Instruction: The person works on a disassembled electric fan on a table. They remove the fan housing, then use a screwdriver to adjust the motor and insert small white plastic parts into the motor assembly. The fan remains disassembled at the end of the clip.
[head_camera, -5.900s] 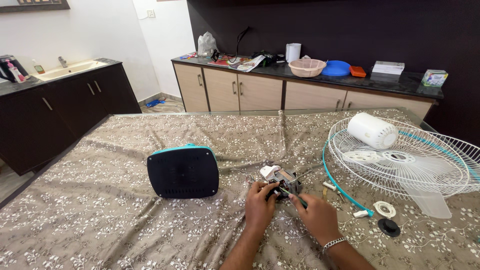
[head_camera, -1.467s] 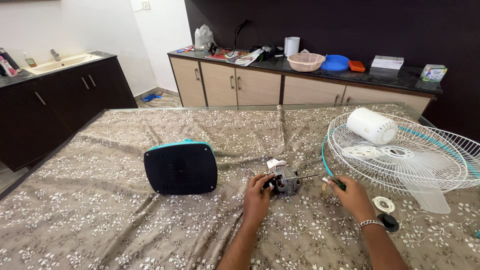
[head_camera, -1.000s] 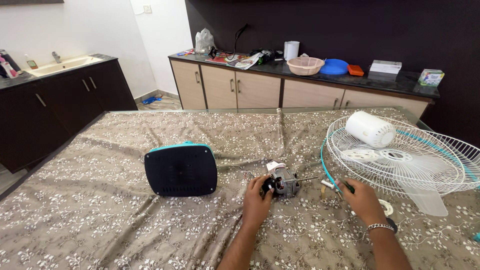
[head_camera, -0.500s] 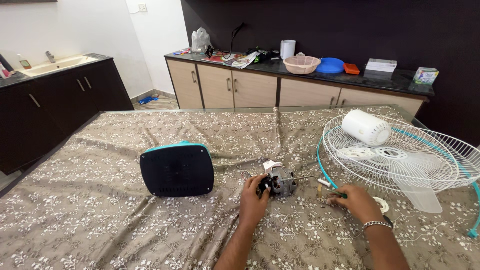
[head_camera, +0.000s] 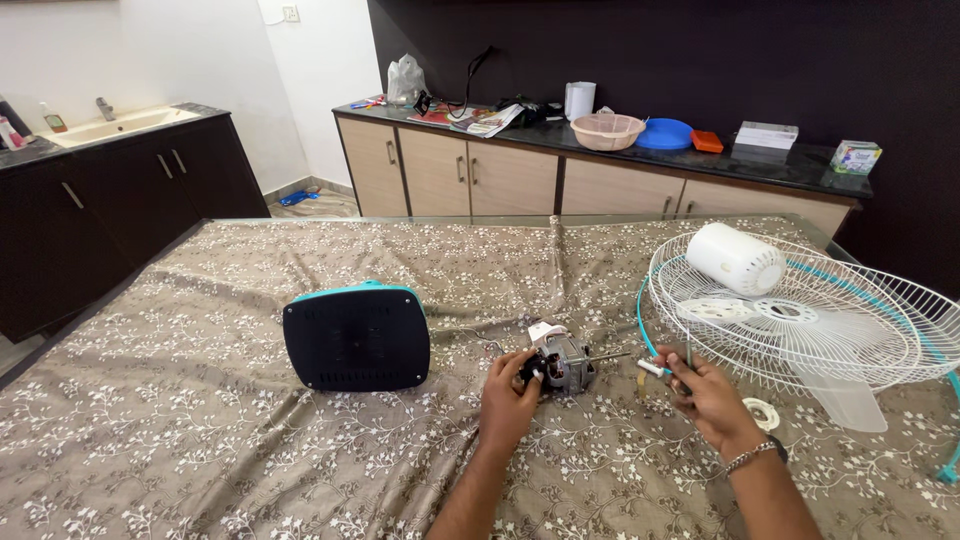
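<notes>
A small fan motor (head_camera: 562, 359) with a thin metal shaft lies on the patterned tablecloth (head_camera: 200, 430). My left hand (head_camera: 508, 390) grips its near end. My right hand (head_camera: 704, 391) is to the right of the motor, fingers closed around a screwdriver (head_camera: 662, 369) with a pale handle, next to the rim of the white wire fan guard (head_camera: 800, 315). A black fan base with teal edge (head_camera: 356, 339) stands tilted to the left of the motor.
A white cylindrical motor cover (head_camera: 736, 259) and white fan blades (head_camera: 840, 390) rest on and under the guard. A small white ring (head_camera: 765, 412) lies near my right wrist. Behind are a counter (head_camera: 640, 150) with bowls and boxes, and a sink unit (head_camera: 110, 125) at left.
My right hand has moved away from the motor to the right, toward the guard's rim, with the screwdriver. My left hand has stayed on the motor. The camera shifted slightly.
</notes>
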